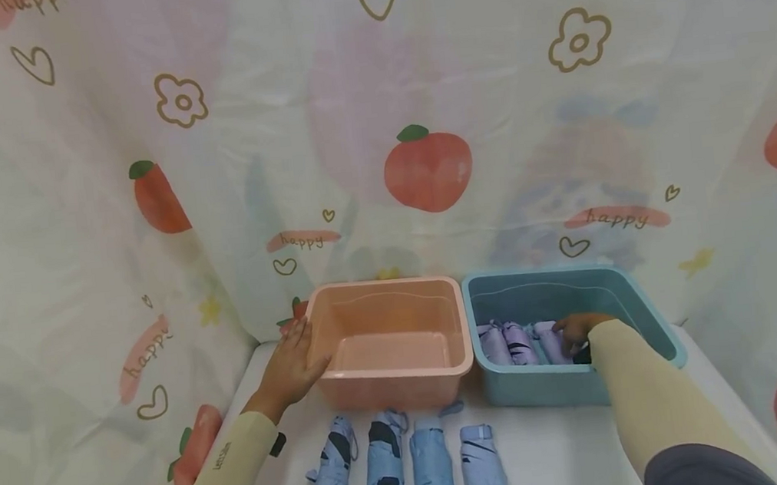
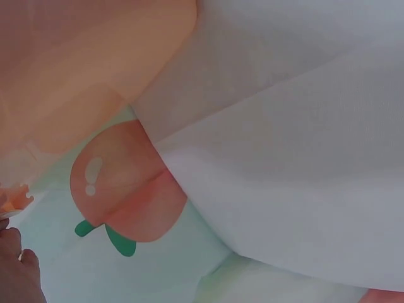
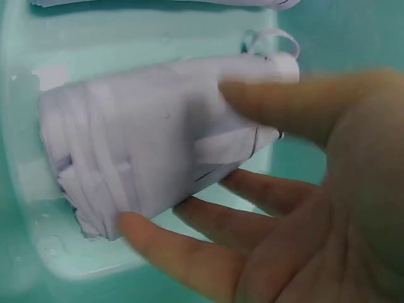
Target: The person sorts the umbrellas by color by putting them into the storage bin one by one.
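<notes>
My left hand [image 1: 291, 366] rests with straight fingers on the left rim of an empty pink bin [image 1: 394, 388]. In the left wrist view only its fingertips [image 2: 11, 246] show, at the lower left edge. My right hand [image 1: 579, 330] reaches into a teal bin [image 1: 540, 391] at the right. There a folded lavender umbrella [image 3: 151, 126] with a wrist loop lies on the bin's floor. Loosely spread fingers lie along one side of it, and the blurred thumb hovers over its top. Two more lavender umbrellas [image 1: 520, 343] lie side by side to its left.
Several folded blue umbrellas [image 1: 432, 462] lie in a row on the white table [image 1: 553, 459] in front of the bins. The two bins stand side by side against a fruit-printed curtain [image 1: 488, 110], which also hangs at both sides.
</notes>
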{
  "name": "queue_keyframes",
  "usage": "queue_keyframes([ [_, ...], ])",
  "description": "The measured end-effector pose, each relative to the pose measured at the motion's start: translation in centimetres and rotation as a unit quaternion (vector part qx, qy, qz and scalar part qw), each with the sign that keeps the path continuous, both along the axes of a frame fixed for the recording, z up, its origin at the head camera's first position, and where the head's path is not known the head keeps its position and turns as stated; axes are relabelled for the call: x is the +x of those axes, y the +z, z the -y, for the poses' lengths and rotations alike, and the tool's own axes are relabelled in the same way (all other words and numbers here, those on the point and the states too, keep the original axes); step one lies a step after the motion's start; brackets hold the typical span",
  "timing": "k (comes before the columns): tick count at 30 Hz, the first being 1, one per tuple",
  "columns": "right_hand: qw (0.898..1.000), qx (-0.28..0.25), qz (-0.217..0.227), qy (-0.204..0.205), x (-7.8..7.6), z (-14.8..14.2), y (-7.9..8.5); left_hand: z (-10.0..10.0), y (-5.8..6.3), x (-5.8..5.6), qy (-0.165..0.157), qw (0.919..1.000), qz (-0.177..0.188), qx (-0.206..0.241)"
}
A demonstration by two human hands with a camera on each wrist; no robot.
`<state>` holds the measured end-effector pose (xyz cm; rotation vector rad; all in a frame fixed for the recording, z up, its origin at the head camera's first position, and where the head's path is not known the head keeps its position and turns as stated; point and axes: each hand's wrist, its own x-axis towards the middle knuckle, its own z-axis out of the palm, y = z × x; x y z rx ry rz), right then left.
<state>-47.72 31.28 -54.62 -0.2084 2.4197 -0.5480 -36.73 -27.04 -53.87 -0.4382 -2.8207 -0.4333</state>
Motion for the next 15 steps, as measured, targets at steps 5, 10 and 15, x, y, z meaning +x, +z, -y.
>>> queue_keyframes([
  [5,0.998,-0.015,0.065,-0.007,0.8,1.0,0.7,-0.3,-0.1,0.1,0.0,1.0,0.006,0.004],
  [10,0.996,-0.016,0.087,-0.006,0.8,1.9,1.2,-0.3,-0.1,0.2,0.001,1.0,0.005,-0.001],
  [15,0.996,0.0,0.083,0.017,0.1,2.2,1.7,-0.3,0.1,0.0,0.0,1.0,-0.004,-0.001],
])
